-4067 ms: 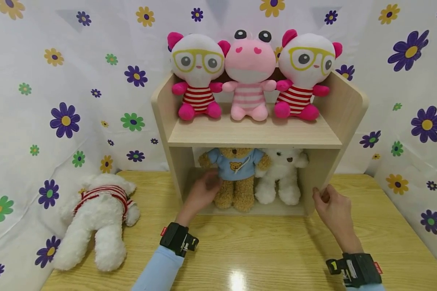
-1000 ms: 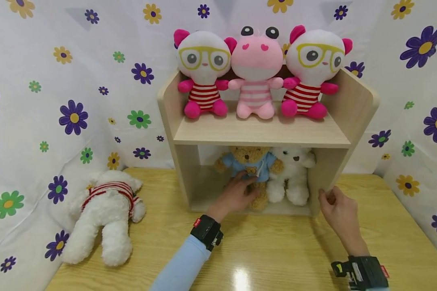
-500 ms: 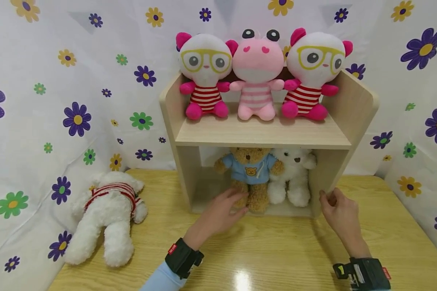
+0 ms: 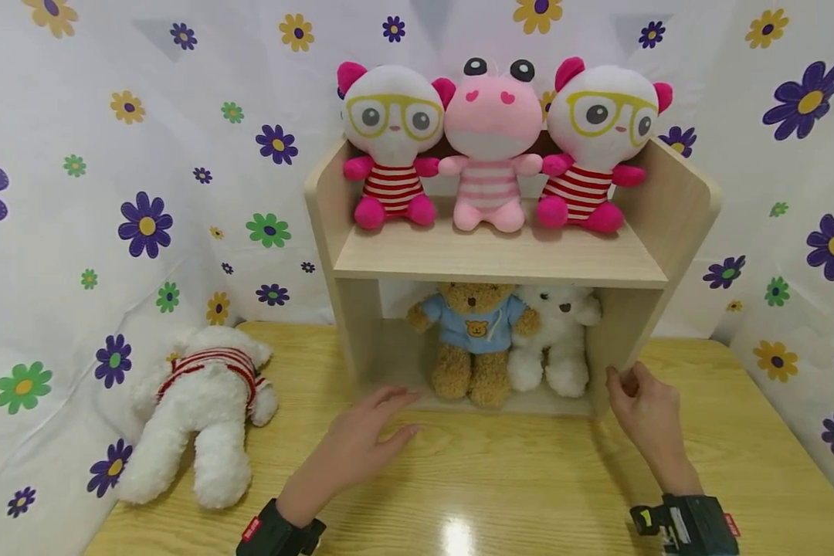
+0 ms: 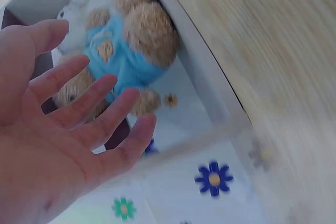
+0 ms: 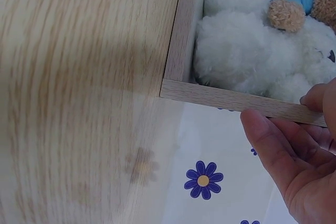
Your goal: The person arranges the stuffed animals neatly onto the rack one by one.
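Note:
In front of the small wooden shelf, my left hand hovers low at its lower left front edge, fingers spread and holding nothing. My right hand pinches the front edge of the shelf's right side panel, thumb on one face and fingers on the other. Inside the lower compartment stands a brown teddy bear in a blue top. Close at its side is a white plush dog, head partly hidden under the upper board. From the left wrist view, the teddy bear shows beyond my open fingers.
On the upper board sit two pink-and-white plush pandas with a pink plush hippo between them. A white plush toy with a red-striped top lies on the wooden table at left. Flowered cloth hangs behind.
My left hand came across to the teddy bear's front, then drew back left and toward me. The teddy bear now stands farther right, against the white dog. My right hand keeps its grip.

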`<state>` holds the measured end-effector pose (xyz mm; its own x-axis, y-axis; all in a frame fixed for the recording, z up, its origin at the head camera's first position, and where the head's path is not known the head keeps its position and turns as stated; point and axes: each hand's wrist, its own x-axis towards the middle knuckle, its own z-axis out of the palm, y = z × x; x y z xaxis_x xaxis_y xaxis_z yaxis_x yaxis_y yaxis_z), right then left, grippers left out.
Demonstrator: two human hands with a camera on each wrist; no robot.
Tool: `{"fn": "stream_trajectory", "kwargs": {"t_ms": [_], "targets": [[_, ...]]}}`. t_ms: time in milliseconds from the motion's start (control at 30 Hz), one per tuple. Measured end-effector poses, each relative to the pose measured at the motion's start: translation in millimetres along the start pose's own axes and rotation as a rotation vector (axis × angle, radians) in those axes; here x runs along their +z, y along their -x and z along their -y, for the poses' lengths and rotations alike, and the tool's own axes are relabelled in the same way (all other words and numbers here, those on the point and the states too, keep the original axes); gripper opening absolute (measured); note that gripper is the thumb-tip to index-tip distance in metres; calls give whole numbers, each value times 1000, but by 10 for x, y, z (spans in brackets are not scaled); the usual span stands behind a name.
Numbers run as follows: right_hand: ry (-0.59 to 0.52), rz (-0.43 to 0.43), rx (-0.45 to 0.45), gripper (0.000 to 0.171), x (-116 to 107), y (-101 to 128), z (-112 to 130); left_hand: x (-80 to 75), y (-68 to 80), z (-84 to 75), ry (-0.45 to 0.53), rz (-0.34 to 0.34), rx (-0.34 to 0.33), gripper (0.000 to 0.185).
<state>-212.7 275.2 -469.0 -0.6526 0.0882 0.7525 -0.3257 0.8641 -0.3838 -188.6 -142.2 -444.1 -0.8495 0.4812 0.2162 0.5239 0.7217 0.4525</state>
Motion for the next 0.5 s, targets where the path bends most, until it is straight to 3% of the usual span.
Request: {"fn": "stream_trajectory", "kwargs": {"t_ms": [333,500], "targets": [[9,10,12,28,-23,-6,16,-395,522,318,0,-56,-232,40],[13,9,17,27,-18,5,16,-637,713,541,-66,-84,-344,44]]}}
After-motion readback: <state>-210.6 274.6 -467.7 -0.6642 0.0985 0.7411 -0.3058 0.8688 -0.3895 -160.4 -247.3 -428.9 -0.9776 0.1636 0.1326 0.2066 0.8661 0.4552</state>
